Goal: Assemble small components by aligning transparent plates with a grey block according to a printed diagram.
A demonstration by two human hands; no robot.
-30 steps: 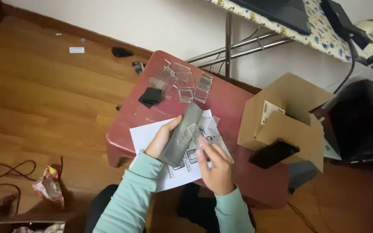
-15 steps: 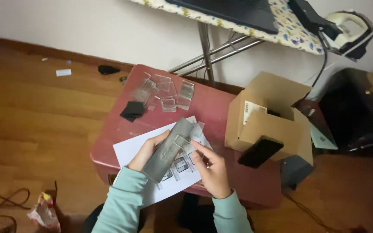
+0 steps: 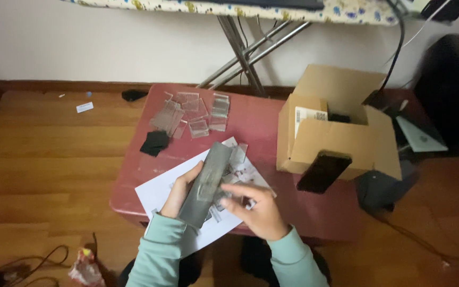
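Both hands work: left hand [image 3: 183, 190] clasps grey strip [image 3: 206, 184]; right hand [image 3: 255, 206] grip spread, empty.

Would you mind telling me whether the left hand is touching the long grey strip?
Touching. The head view shows the left hand with fingers curled around the edge of the grey strip, holding it up over the white sheet.
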